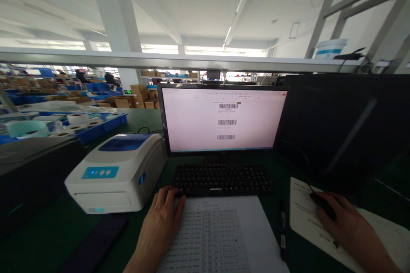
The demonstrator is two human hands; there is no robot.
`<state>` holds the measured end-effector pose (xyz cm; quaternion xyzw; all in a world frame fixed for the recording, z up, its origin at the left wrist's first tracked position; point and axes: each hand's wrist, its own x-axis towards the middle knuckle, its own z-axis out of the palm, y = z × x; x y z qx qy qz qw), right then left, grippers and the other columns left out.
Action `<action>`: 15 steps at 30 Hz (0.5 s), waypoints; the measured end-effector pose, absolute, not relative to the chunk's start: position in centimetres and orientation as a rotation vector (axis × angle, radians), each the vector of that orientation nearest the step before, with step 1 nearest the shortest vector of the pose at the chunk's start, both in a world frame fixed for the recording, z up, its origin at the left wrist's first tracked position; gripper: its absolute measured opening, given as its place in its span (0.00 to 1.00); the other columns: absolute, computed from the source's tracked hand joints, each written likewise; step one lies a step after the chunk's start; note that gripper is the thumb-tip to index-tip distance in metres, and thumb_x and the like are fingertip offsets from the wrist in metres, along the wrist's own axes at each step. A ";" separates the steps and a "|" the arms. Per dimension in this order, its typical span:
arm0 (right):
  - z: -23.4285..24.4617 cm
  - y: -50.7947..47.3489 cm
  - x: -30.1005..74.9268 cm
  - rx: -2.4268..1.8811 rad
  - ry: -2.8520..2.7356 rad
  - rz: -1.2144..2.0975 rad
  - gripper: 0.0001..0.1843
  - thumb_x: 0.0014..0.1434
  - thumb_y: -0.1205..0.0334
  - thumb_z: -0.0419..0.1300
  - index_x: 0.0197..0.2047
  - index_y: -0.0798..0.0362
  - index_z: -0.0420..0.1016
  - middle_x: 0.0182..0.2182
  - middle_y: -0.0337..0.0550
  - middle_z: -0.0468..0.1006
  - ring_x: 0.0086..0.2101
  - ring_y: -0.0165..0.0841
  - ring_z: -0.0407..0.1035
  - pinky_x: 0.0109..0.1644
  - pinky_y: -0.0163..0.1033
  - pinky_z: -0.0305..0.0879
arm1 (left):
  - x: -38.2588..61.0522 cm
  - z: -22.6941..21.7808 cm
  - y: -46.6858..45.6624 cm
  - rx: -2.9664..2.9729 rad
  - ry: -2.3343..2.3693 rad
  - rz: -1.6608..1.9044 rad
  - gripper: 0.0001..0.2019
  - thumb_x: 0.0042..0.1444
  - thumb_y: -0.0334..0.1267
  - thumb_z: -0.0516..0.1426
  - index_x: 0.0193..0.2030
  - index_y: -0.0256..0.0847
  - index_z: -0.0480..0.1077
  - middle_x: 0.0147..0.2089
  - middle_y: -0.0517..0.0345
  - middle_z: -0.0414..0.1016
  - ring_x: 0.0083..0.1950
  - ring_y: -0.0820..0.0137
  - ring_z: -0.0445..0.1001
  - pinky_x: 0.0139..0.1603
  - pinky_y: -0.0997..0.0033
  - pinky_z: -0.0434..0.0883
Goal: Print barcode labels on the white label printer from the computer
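My left hand (162, 217) rests at the lower left corner of the black keyboard (221, 179), fingers a little bent and holding nothing. Its thumb lies by the top edge of a printed sheet (208, 230) with a table of text. Under my right hand (347, 226) is a black computer mouse (323, 205), gripped on top of a printed paper (303, 209). Behind the keyboard, a monitor (192, 123) displays three barcodes in a column. A black marker pen (282, 230) lies between the sheet and the paper under the mouse.
A white label printer (128, 170) with a lit blue button stands left of the keyboard. Beyond it is a blue tray (105, 127) with rolls. A dark flat object (96, 243) lies at front left. A large black screen (339, 128) stands right. A shelf (192, 62) crosses above.
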<state>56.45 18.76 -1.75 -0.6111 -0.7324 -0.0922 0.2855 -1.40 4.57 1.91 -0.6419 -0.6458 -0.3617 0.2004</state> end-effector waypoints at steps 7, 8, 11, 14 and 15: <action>-2.0 18.9 56.6 -1.606 -1.956 -0.197 0.35 0.72 0.33 0.52 0.63 0.49 0.85 0.62 0.60 0.83 0.51 0.55 0.85 0.54 0.62 0.86 | -1.3 2.1 4.5 -1.801 -1.780 -0.994 0.14 0.83 0.51 0.52 0.57 0.46 0.73 0.55 0.47 0.81 0.53 0.52 0.87 0.52 0.43 0.90; -2.0 18.9 56.6 -1.610 -1.957 -0.190 0.35 0.72 0.33 0.52 0.63 0.48 0.85 0.63 0.60 0.83 0.51 0.55 0.85 0.54 0.62 0.86 | -1.3 2.1 4.5 -1.800 -1.781 -0.990 0.13 0.83 0.51 0.53 0.57 0.46 0.73 0.55 0.48 0.81 0.53 0.52 0.87 0.52 0.44 0.90; -2.1 19.0 56.7 -1.624 -1.963 -0.151 0.36 0.71 0.32 0.52 0.63 0.47 0.86 0.63 0.59 0.83 0.49 0.54 0.85 0.52 0.62 0.87 | -1.2 2.0 4.5 -1.793 -1.779 -0.978 0.13 0.83 0.50 0.53 0.58 0.46 0.72 0.55 0.48 0.81 0.53 0.51 0.87 0.51 0.45 0.90; -2.1 19.3 57.0 -1.653 -1.963 -0.102 0.37 0.71 0.30 0.53 0.66 0.46 0.86 0.66 0.60 0.82 0.47 0.53 0.86 0.48 0.59 0.88 | -1.2 2.0 4.5 -1.793 -1.762 -0.967 0.13 0.84 0.50 0.52 0.58 0.45 0.72 0.55 0.48 0.81 0.53 0.51 0.87 0.51 0.45 0.90; -2.1 19.4 57.2 -1.659 -1.965 -0.086 0.38 0.71 0.30 0.54 0.66 0.46 0.86 0.66 0.60 0.82 0.47 0.53 0.86 0.47 0.59 0.89 | -1.2 2.0 4.5 -1.793 -1.757 -0.965 0.13 0.84 0.50 0.52 0.58 0.45 0.72 0.55 0.48 0.80 0.53 0.51 0.87 0.51 0.44 0.90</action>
